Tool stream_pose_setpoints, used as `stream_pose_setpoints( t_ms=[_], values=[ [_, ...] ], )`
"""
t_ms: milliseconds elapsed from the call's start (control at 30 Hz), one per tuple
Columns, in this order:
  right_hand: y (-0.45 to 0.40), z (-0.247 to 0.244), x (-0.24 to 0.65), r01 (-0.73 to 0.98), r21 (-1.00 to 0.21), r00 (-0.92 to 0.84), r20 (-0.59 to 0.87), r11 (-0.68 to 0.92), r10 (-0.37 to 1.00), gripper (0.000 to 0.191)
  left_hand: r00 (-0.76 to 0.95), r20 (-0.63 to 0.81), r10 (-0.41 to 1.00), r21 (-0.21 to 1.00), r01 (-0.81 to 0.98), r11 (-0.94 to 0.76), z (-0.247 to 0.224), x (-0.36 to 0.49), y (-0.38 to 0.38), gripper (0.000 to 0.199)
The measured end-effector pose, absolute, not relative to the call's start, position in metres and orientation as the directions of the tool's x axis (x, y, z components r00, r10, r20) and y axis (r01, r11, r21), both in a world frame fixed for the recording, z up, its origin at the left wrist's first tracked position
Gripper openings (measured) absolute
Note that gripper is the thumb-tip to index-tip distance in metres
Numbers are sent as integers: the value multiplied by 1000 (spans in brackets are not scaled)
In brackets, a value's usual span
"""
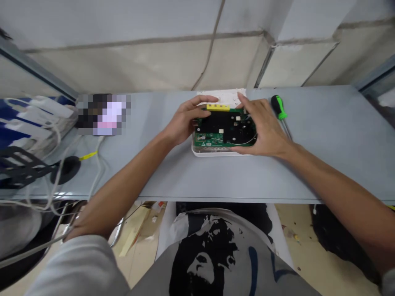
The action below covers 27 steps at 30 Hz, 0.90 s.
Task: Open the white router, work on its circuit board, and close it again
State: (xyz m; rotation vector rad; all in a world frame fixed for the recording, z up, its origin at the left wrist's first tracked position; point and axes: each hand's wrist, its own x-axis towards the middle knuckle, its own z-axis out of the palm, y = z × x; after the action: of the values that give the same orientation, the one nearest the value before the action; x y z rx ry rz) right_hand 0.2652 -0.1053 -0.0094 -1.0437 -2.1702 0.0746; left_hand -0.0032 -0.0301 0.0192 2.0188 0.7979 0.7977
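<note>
A green circuit board (224,131) with black shielding plates and a yellow port block (218,107) along its far edge sits in a white plastic housing tray (216,152). My left hand (187,119) grips the board's left side, fingers reaching over the port block. My right hand (262,125) holds its right side, and a thin wire runs across the board near that palm. A white flat piece (222,98) lies behind the board, partly hidden by my fingers. A green-and-black screwdriver (278,107) lies just beyond my right hand.
The grey tabletop (321,164) runs across the view in front of a concrete wall. At its left are white cables (98,158), a round black object (66,169), a yellow tag, and a pile of white and blue packaging (37,123). A pixelated patch hides something at the back left.
</note>
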Motion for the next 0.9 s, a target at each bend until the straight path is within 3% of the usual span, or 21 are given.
stream_pose_setpoints(
  t_ms=[267,400,900],
  values=[
    [-111,-15,267,666,-369,-381,579,648,721,123,358,364,860,914,39,-403,2,-6,-20,11],
    [-108,-12,267,689,-343,-386,573,639,723,129,256,447,857,871,92,-482,0,-3,-16,9],
    [-98,-11,275,726,-355,-350,547,590,760,129,322,498,806,813,151,-563,0,-6,-9,19]
  ],
)
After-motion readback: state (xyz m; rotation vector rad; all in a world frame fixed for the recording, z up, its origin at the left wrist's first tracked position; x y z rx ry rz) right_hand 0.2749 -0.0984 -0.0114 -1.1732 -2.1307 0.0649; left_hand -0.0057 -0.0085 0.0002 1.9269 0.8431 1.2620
